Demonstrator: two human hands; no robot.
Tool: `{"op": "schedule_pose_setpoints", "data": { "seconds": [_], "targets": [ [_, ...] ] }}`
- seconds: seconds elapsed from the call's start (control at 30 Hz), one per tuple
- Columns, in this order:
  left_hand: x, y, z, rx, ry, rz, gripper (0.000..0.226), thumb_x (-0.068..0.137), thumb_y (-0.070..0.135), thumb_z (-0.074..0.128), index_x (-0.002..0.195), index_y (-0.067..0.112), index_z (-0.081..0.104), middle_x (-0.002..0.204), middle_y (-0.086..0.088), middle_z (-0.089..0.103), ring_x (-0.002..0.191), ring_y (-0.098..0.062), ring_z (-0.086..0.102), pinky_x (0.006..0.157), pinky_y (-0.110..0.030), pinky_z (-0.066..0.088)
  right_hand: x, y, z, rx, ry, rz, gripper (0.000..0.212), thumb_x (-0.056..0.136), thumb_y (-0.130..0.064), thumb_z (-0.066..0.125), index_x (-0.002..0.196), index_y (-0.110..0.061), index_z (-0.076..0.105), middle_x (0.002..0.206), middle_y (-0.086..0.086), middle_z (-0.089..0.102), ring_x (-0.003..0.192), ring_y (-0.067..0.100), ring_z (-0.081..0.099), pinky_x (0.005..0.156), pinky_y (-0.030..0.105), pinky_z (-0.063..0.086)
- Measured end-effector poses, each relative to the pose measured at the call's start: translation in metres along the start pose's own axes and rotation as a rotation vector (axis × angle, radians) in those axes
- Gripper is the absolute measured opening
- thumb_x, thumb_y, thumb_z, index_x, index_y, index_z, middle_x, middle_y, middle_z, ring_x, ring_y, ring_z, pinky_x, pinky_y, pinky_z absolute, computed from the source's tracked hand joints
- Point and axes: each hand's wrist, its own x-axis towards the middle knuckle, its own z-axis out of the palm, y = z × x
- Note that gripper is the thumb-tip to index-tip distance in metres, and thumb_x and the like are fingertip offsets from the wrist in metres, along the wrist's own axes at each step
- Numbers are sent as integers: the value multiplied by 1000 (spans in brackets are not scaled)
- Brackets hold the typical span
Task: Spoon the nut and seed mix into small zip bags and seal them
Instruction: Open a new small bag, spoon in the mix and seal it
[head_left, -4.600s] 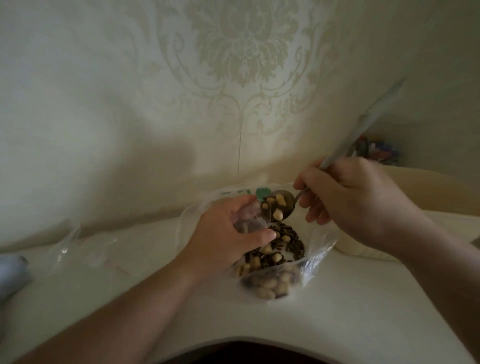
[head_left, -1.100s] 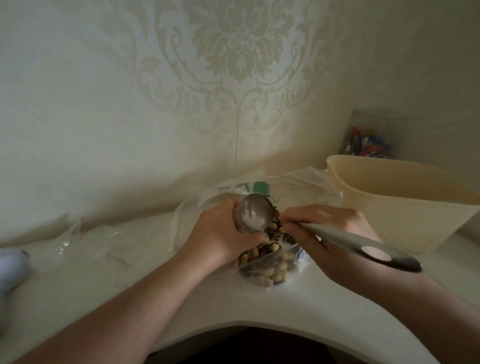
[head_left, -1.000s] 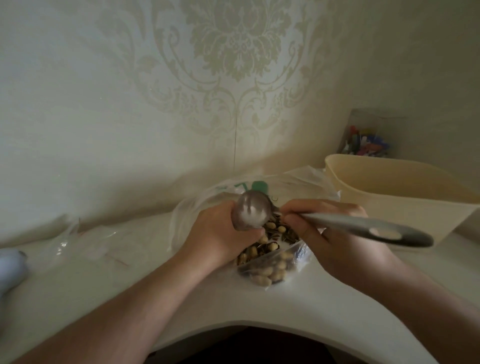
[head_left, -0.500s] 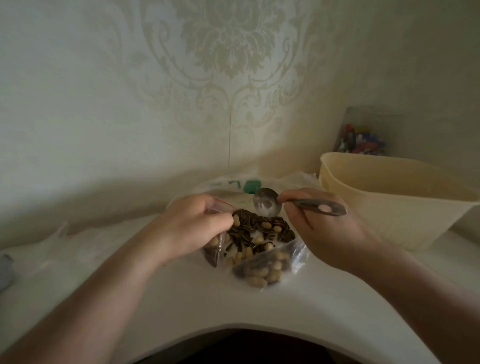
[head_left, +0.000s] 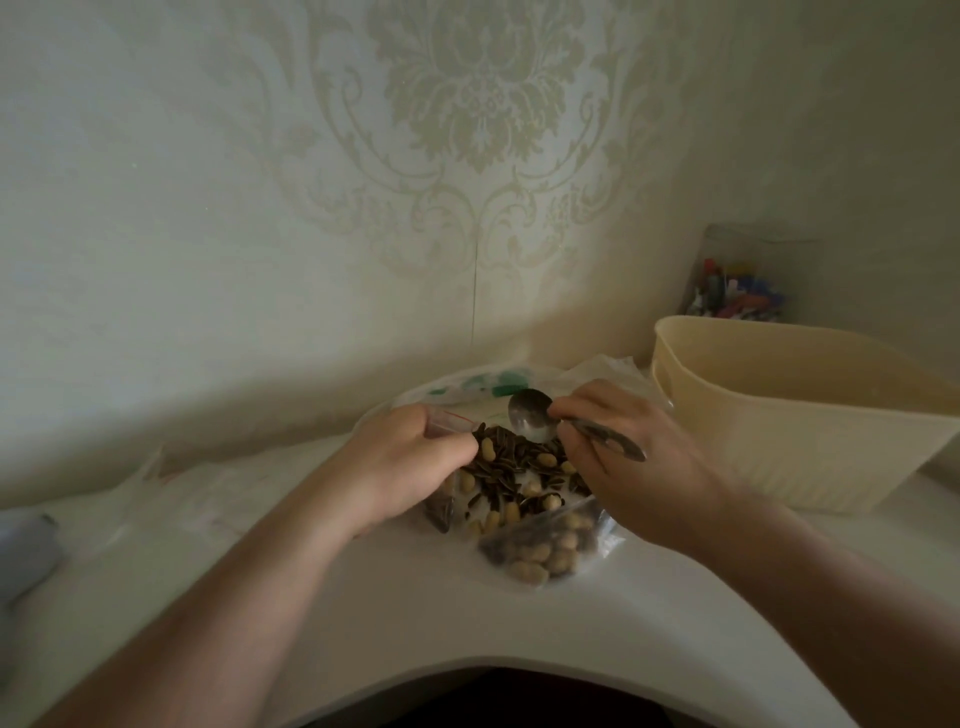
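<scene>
A pile of peanuts and dark striped seeds (head_left: 514, 478) lies in an open clear plastic bag on the white table. My left hand (head_left: 405, 462) grips a small zip bag (head_left: 441, 423) with a red strip at its mouth, just left of the pile; part of the bag hangs below my fingers. My right hand (head_left: 639, 467) holds a metal spoon (head_left: 530, 421) by its handle, the empty bowl tipped up over the far edge of the pile. In front lies a clear bag holding nuts (head_left: 540, 551).
A cream plastic tub (head_left: 800, 415) stands at the right, close to my right hand. Behind it is a clear container of colourful small items (head_left: 737, 296). Flat clear bags (head_left: 208, 488) lie at the left. The table's curved front edge (head_left: 467, 665) is near me.
The spoon tipped nuts toward the small bag earlier; it is now empty and lowered over the pile. My left hand has moved the small bag down and left of the pile.
</scene>
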Motion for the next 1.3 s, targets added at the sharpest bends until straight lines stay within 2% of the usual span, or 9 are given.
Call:
{"op": "schedule_pose_setpoints", "data": {
  "seconds": [0.1,0.4,0.5,0.6,0.7,0.8,0.9,1.07,1.3],
  "targets": [
    [3,-3,1,-15,-23,-1,22,75,44,58,76,24,68,77,7,66,78,-14,62,75,-33,45,0,7,1,8,58,24,23,105,-19,51,113,-20,73,101,-9,64,86,6,59,81,14,48],
    [12,-9,29,-295,123,22,14,96,23,64,100,36,69,105,18,67,96,6,59,77,-21,44,-18,-1,21,-60,115,-87,23,105,-13,50,106,-7,72,83,3,64,64,18,60,54,40,55],
    [15,-6,37,-466,119,-26,25,97,15,62,81,28,76,84,17,74,80,3,66,81,-32,51,-18,-7,27,129,95,126,17,104,-16,55,106,-21,71,85,-4,66,74,10,62,62,29,52],
    [22,-6,41,-627,132,-74,15,88,21,69,101,21,77,94,1,76,97,-20,72,83,-42,53,-9,-10,31,231,96,322,17,103,-20,53,99,-32,64,81,-8,67,77,5,64,67,28,53],
    [27,-10,41,-770,89,-65,48,71,29,70,112,4,72,93,-19,71,92,-39,69,74,-43,49,2,-7,33,317,109,411,17,105,-20,53,97,-21,69,80,-3,71,76,11,69,74,37,60],
    [28,-12,36,-704,83,-52,42,68,31,71,103,8,73,91,-14,72,89,-33,69,76,-43,50,10,1,27,418,93,533,34,108,-28,51,88,-10,72,79,4,76,77,15,74,80,44,63],
    [27,-13,26,-492,119,-54,28,76,38,74,103,31,74,105,4,75,104,-17,69,90,-38,51,14,7,15,436,118,534,23,107,-32,54,91,-25,70,82,-5,77,78,4,75,83,38,64],
    [22,-16,16,-209,238,45,11,91,33,72,97,40,67,101,19,71,97,3,64,82,-26,51,17,5,-7,442,166,510,20,106,-30,57,90,-26,68,81,-5,78,72,4,76,81,38,65],
    [13,-12,35,-19,215,178,11,87,32,69,96,37,69,91,18,70,84,8,61,67,-14,42,18,-6,-39,417,203,429,19,105,-29,58,92,-21,71,80,-7,78,73,7,76,79,38,65]
  ]
}}
